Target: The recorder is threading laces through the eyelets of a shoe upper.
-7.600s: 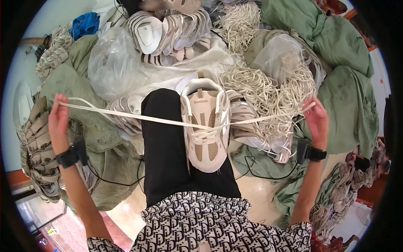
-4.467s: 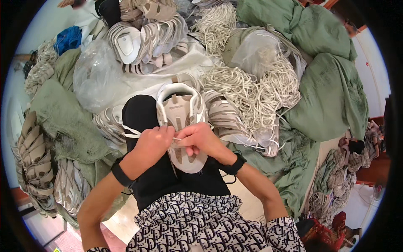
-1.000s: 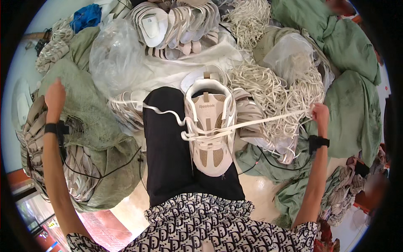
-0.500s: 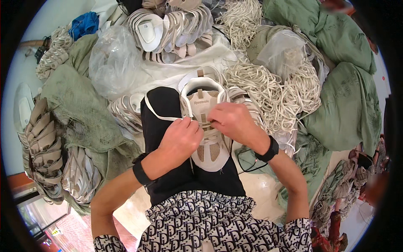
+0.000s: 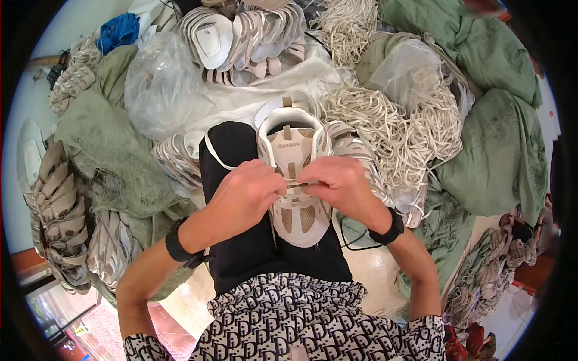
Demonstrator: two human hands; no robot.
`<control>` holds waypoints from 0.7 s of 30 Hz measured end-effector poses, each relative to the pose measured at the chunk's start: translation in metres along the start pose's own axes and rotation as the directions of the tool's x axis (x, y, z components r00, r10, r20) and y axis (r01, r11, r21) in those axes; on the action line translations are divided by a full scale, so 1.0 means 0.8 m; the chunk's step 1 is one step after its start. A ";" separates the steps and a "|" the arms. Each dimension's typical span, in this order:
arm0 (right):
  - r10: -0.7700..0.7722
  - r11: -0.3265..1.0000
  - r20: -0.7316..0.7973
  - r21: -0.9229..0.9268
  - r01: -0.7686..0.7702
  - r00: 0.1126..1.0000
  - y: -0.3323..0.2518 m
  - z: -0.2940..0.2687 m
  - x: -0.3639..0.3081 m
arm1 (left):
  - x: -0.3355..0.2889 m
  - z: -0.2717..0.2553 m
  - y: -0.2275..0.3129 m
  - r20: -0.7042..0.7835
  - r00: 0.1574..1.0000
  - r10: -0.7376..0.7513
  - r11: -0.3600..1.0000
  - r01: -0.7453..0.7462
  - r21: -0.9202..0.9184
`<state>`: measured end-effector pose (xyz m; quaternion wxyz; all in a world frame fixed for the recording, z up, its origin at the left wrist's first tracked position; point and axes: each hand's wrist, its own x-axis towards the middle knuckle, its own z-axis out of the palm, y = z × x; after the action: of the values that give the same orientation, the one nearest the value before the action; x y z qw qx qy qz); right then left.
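A beige and white sneaker upper [image 5: 305, 233] lies across my black-trousered lap, its toe toward me and its collar away. My left hand [image 5: 250, 191] is closed in a pinch at the upper's left eyelet edge. From behind it a loose white shoelace [image 5: 215, 154] loops out over my left thigh. My right hand [image 5: 342, 185] is closed too, thumb and fingertips pinching the lace over the tongue. A short stretch of lace runs between the two sets of fingertips. Lower eyelets have lace across them; the exact threading under my fingers is hidden.
A tangled heap of cream laces [image 5: 415, 135] lies at the right. Stacked shoe uppers [image 5: 241, 39] stand at the back, with more uppers [image 5: 60, 207] at the far left. Green sacks [image 5: 490, 153] and a clear plastic bag [image 5: 161, 84] surround my lap.
My left wrist and elbow have swung outward to the left, and the left fingers have risen slightly. The right fingers now pinch beside them. Less of the lace loop shows.
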<state>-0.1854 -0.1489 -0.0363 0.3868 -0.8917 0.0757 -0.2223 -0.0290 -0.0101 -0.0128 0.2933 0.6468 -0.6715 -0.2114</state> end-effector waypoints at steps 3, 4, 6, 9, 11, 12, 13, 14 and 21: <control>0.167 0.972 0.130 0.147 -0.185 0.977 -0.008 0.018 0.007 | -0.005 -0.005 0.001 -0.026 0.996 0.085 0.995 -0.084 0.059; 0.236 0.940 0.215 0.197 -0.278 0.948 -0.009 0.021 0.008 | -0.007 -0.005 0.000 -0.060 0.980 0.189 0.973 -0.179 0.147; 0.267 0.917 0.242 0.234 -0.323 0.933 -0.004 0.020 0.011 | -0.011 -0.003 -0.002 -0.086 0.952 0.294 0.934 -0.267 0.239; 0.374 0.790 0.396 0.337 -0.512 0.838 -0.005 0.010 0.023 | -0.019 -0.001 -0.008 -0.096 0.941 0.324 0.919 -0.290 0.266; 0.428 0.662 0.523 0.373 -0.650 0.737 -0.003 0.007 0.029 | -0.023 -0.001 -0.011 -0.109 0.954 0.279 0.946 -0.254 0.200; 0.458 0.561 0.564 0.417 -0.715 0.687 -0.002 0.007 0.032 | -0.024 -0.001 -0.011 -0.109 0.954 0.278 0.946 -0.253 0.200; 0.479 0.450 0.607 0.451 -0.771 0.634 -0.001 0.007 0.034 | -0.024 -0.001 -0.010 -0.120 0.957 0.264 0.958 -0.245 0.150; 0.478 0.450 0.608 0.451 -0.771 0.634 -0.002 0.008 0.038 | -0.024 0.000 -0.009 -0.131 0.960 0.249 0.966 -0.237 0.099; 0.450 0.653 0.645 0.235 -0.720 0.618 -0.003 0.005 0.047 | -0.019 0.004 -0.012 -0.122 0.951 0.284 0.921 -0.235 0.311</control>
<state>-0.1503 -0.1560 -0.0239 0.6485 -0.7138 0.2052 0.1668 -0.0242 0.0041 -0.0229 0.2741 0.6034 -0.7487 -0.0147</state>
